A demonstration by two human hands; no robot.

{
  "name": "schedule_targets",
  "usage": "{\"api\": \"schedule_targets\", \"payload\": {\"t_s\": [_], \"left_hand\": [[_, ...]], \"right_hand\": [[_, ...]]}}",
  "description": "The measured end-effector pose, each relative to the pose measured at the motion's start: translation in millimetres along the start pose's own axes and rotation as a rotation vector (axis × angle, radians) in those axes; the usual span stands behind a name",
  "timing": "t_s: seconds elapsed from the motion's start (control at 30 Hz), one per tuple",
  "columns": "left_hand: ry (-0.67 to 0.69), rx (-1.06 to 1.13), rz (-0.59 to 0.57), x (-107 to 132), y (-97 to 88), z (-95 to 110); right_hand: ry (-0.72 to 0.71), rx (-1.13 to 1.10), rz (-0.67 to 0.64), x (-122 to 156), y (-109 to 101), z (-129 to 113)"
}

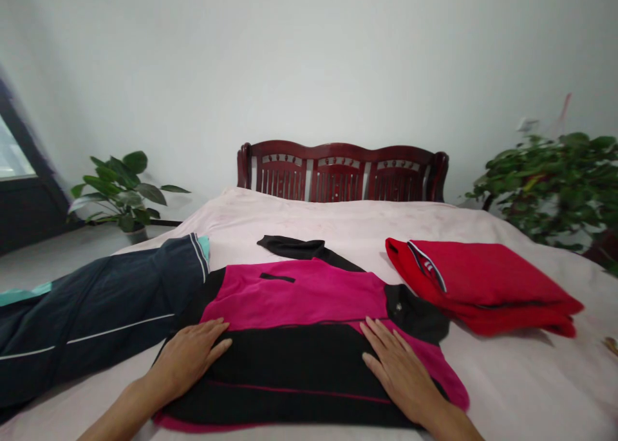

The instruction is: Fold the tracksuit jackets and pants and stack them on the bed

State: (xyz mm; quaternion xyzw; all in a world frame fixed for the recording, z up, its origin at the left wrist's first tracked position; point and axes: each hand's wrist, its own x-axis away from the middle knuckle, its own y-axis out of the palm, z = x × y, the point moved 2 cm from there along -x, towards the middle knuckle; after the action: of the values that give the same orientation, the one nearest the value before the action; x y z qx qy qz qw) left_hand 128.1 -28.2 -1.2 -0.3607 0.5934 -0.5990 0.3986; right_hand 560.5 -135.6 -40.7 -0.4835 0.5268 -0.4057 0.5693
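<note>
A magenta and black jacket (294,357) lies spread flat on the bed before me, its hem towards me. One black sleeve (294,244) stretches out past its far edge, bent to the left. My left hand (196,351) rests flat on the jacket's left side, fingers extended. On its right side lies my right hand (398,367), palm down with the fingers a little apart. Neither hand grips the cloth. Close to my left hand is a dark navy garment (106,306) with white piping and turquoise parts. A folded red garment (492,280) with a striped trim sits beyond my right hand.
The bed has a pale pink sheet (357,219) and a dark red wooden headboard (338,170) against the wall. Potted plants stand on both sides, one leafy plant (120,190) left and a bushier plant (555,183) right. A small brown object (612,346) lies at the right edge.
</note>
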Motion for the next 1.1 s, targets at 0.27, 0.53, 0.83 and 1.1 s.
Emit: {"api": "schedule_targets", "payload": {"t_s": [0.27,0.53,0.83,1.1], "left_hand": [[0.15,0.141,0.126,-83,-13.1,26],[0.215,0.033,-0.03,-109,27.6,19],[0.177,0.217,-0.158,-132,11.0,-22],[0.182,-0.077,0.25,-143,14.9,-31]], "right_hand": [[0.035,-0.031,0.008,-76,-39,-43],[-0.132,-0.137,-0.203,-141,-2,-44],[-0.001,-0.06,-0.127,-147,21,28],[0.098,-0.07,-0.005,-177,-5,34]]}}
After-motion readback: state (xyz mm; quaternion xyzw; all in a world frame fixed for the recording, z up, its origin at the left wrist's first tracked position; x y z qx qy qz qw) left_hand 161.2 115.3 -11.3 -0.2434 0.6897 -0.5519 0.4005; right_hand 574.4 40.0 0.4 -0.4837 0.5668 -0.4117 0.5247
